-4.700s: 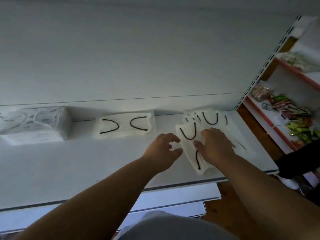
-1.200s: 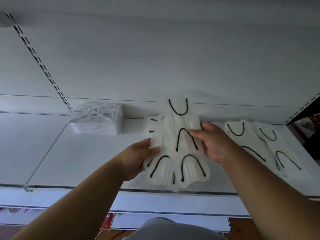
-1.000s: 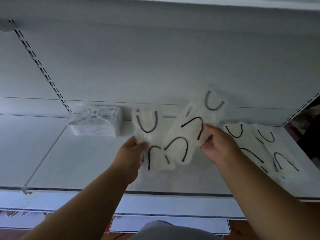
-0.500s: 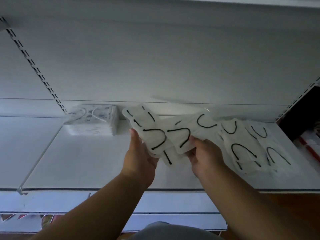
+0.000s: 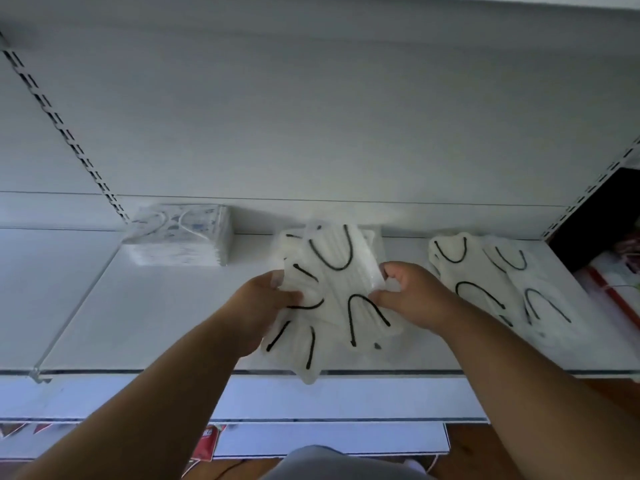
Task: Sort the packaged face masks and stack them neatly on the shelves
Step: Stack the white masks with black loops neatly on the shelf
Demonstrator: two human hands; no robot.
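Masks [image 5: 332, 292] btwn hands: left hand [image 5: 263, 303] & right hand [image 5: 412, 299] fingers pinching edges.

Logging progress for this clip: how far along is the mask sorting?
Done: a neat stack sits at the shelf's back left. In hand: left hand and right hand hold an uneven bundle. Left: squaring it, plus the loose pile at right.

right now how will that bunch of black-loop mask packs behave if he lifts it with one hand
Likely floppy: the bunch of mask packs already fans out unevenly between the left hand and right hand. Probably light. The glossy wrappers look slippery, so packs may slide apart.
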